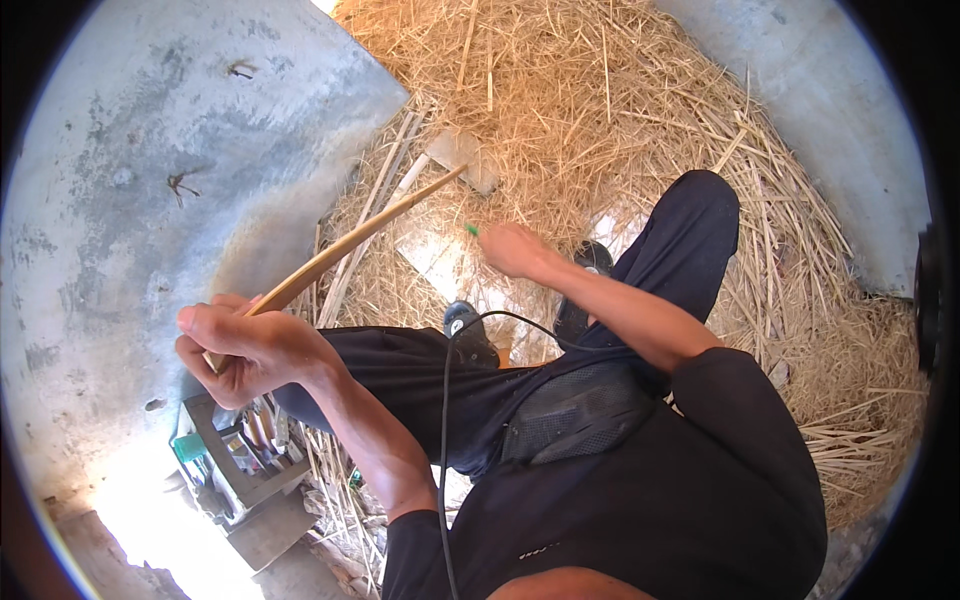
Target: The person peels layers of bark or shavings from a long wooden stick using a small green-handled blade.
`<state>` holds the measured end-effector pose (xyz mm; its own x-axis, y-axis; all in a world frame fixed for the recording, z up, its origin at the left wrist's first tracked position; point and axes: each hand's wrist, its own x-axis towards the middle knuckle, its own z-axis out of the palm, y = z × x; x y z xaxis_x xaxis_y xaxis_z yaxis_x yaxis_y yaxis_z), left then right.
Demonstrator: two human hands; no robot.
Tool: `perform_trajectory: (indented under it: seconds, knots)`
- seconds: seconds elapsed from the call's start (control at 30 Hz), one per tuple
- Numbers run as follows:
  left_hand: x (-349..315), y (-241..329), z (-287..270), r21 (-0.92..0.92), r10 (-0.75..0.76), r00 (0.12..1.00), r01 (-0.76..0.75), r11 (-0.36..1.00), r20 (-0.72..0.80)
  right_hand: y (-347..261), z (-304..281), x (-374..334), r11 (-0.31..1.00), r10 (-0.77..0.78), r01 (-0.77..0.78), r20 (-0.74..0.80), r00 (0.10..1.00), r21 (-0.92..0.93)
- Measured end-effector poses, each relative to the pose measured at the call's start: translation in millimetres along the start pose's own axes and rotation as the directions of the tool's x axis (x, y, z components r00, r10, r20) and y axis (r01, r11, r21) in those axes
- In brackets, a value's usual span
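Observation:
A long, pale bamboo strip [350, 238] slants up and to the right from my left hand [255, 345], which is closed round its lower end. The strip's far tip hangs over the straw-like shavings, apart from my right hand. Over my lower legs, my right hand [515, 250] is closed, with a small green end [472, 229] poking out past the fingers. The rest of that green-ended thing is hidden in the hand, so I cannot tell its kind.
A deep heap of shavings [560, 90] spreads ahead and right. Bluish plastered walls [150, 120] rise at left and far right. A wooden box of tools [250, 490] stands at lower left. A black cable [446, 430] crosses my lap; a flat slab [460, 155] lies ahead.

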<state>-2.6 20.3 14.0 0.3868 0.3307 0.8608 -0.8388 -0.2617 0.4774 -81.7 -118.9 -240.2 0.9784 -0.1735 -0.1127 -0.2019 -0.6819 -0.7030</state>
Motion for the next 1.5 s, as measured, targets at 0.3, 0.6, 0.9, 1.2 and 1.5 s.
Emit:
perform_trajectory:
  seconds: [0.3, 0.6, 0.9, 1.2, 1.5]
  knots:
    - [0.0, -7.9, -6.4, 0.099, -0.028, 1.0, 0.026, 0.995, 0.014, -67.4, -39.3, -16.9, 0.94, 0.094, -0.034, -0.161, 0.982, 0.339]
    - [-4.1, 2.4, -1.9, 0.088, -0.032, 0.999, 0.031, 0.996, 0.01, -99.4, -93.8, -39.9, 0.99, 0.124, -0.113, -0.143, 0.982, 0.08]
    - [2.5, -11.4, -9.5, 0.101, -0.045, 0.999, 0.046, 0.994, -0.007, -125.7, -153.4, -61.0, 0.994, 0.099, -0.104, -0.217, 0.971, -0.015]
    - [-4.1, -2.0, 2.0, 0.087, 0.015, 1.0, -0.017, 0.996, 0.02, -15.7, -33.6, 17.3, 0.991, 0.048, -0.061, -0.116, 0.992, -0.115]
    - [-4.8, -3.2, -6.1, -0.045, 0.033, 0.997, -0.029, 0.999, 0.075, -59.4, -54.4, 5.6, 0.971, 0.114, -0.08, -0.141, 0.983, 0.223]
